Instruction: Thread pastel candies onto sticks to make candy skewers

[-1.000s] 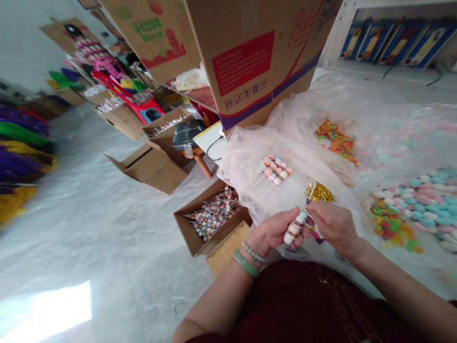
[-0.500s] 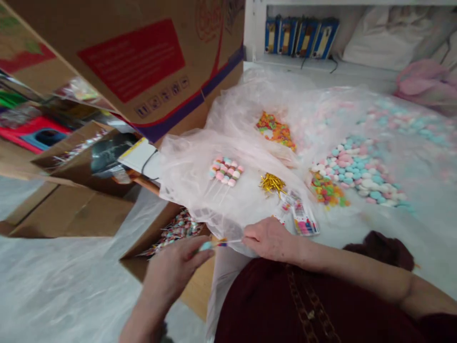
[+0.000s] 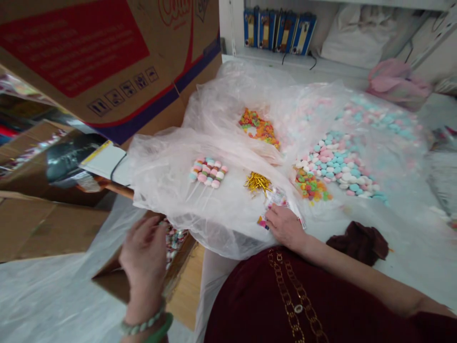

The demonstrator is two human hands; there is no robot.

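My left hand [image 3: 144,250] is over the open carton [image 3: 183,264] at the table's edge, its fingers bent and blurred. Whether anything is in them I cannot make out. Inside the carton lie many wrapped candy skewers [image 3: 173,240]. On the table, my right hand [image 3: 284,227] presses its fingers together on a small printed plastic bag [image 3: 263,222], partly covering other bags like it. Just beyond are gold twist ties [image 3: 257,183]. To their left, several marshmallow candy skewers [image 3: 209,172] lie side by side, sticks toward me.
Marshmallows [image 3: 339,164] and gummy rings [image 3: 312,186] lie in heaps on the plastic sheet at right, with more gummy rings [image 3: 260,126] farther back. A big cardboard box [image 3: 157,102] stands at left. A dark red cloth [image 3: 360,243] lies right of my forearm.
My left hand has moved left over the carton, and the wrapped skewer it held is no longer visible. My right hand has let go of the stick and moved onto the printed bags.
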